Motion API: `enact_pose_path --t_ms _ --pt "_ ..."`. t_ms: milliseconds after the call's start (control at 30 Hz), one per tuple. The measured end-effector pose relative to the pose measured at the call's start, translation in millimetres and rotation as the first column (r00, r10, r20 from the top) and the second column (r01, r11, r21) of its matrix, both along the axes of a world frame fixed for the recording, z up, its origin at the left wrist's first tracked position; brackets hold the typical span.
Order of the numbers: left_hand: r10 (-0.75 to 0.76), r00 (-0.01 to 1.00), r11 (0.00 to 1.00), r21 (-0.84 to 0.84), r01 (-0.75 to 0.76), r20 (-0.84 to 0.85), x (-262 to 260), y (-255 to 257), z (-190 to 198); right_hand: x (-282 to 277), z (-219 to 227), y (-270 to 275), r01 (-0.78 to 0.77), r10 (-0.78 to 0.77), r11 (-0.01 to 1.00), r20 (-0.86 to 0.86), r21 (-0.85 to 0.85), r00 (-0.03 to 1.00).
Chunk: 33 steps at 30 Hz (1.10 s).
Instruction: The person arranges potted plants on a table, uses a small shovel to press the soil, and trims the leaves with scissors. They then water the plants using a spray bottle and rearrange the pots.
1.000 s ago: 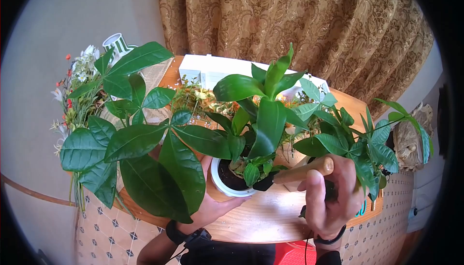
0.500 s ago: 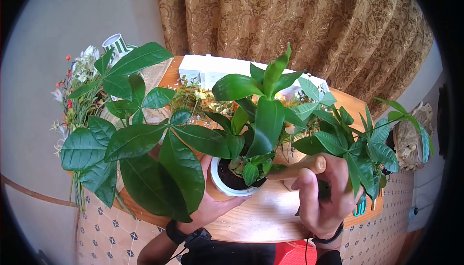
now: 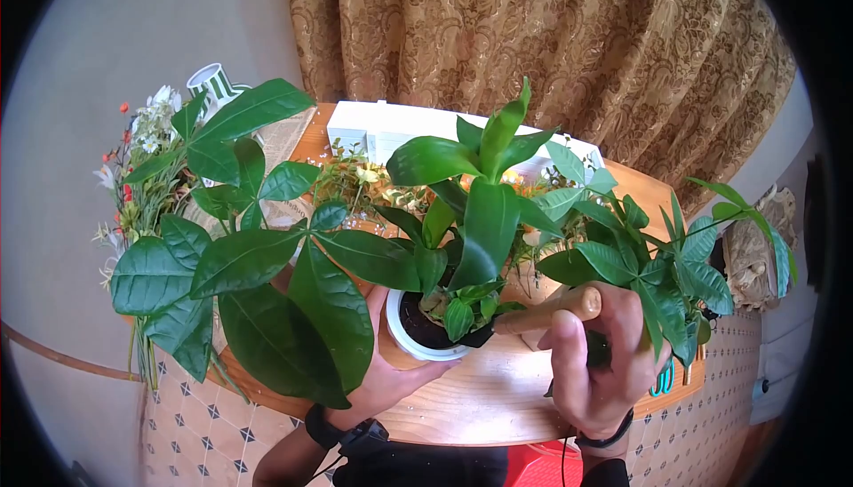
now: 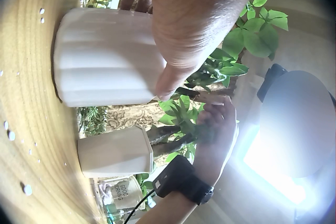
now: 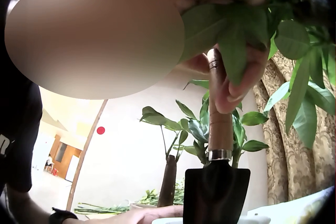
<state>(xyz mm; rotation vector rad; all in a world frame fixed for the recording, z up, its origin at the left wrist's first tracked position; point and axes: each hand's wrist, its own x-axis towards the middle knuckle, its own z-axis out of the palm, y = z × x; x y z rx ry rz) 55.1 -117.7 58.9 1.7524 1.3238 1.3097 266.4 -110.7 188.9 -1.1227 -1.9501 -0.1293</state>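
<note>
A white round flowerpot [image 3: 418, 351] with dark soil stands on the table, holding a leafy green plant [image 3: 493, 229]. My left hand [image 3: 395, 382] grips the pot from its left side; in the left wrist view the thumb [image 4: 170, 79] lies over the rim. With my right hand [image 3: 604, 367] I hold a small trowel [image 3: 546, 316] by its wooden handle. Its black blade [image 5: 216, 192] shows in the right wrist view. In the head view the blade tip reaches the soil at the pot's right edge, partly hidden by small leaves.
Big leaves [image 3: 333, 318] of another plant overhang the left forearm. A second plant [image 3: 640, 265] in an angular white pot [image 4: 118, 153] stands right. Behind are cut flowers [image 3: 364, 176] and a white box [image 3: 391, 123]; teal-handled scissors [image 3: 662, 380] lie at the right edge.
My right hand and the trowel have shifted left toward the pot; the blade dipped among the leaves, then came partly back into sight. The plant's top leans slightly further left. My left hand stays put.
</note>
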Motion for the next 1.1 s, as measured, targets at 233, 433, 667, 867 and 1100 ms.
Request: enact_pose_path --t_ms 233,433,667,867,1100 --pt "0.004 1.0 1.0 -0.006 -0.004 -0.007 0.2 -0.3 1.2 -2.7 -4.2 0.5 0.012 -0.013 1.0 -0.066 -0.007 0.998" --pt "0.002 1.0 1.0 0.005 -0.002 -0.02 -0.3 0.1 2.5 0.2 -2.2 -2.1 0.014 -0.015 1.0 -0.082 -0.013 0.997" --pt "-0.008 0.999 1.0 0.007 0.007 0.04 1.2 0.4 0.3 0.3 5.2 -2.0 -0.026 0.026 0.999 0.011 -0.019 1.0" --pt "-0.011 0.998 1.0 -0.006 0.011 0.055 0.8 -0.4 0.1 0.0 6.8 -0.9 -0.007 0.006 0.999 -0.009 -0.052 1.0" --pt "-0.01 1.0 1.0 0.005 0.01 0.022 -0.3 0.8 0.5 1.8 -0.6 -2.6 0.025 -0.032 0.997 -0.104 -0.067 0.994"
